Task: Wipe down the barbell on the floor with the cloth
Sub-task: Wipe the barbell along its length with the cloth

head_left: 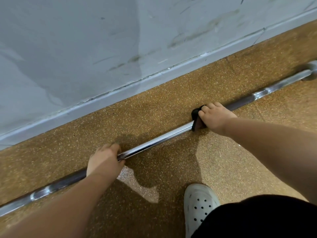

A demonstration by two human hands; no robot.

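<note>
Both arms reach forward and down, each hand closed around the bar.

The left hand [104,160] grips the barbell [154,143] bare, fingers [114,148] curled over the top, thumb underneath. The right hand [217,116], further along, clamps a dark cloth [196,120] around the shaft, knuckles up, forearm stretched nearly straight.
</note>
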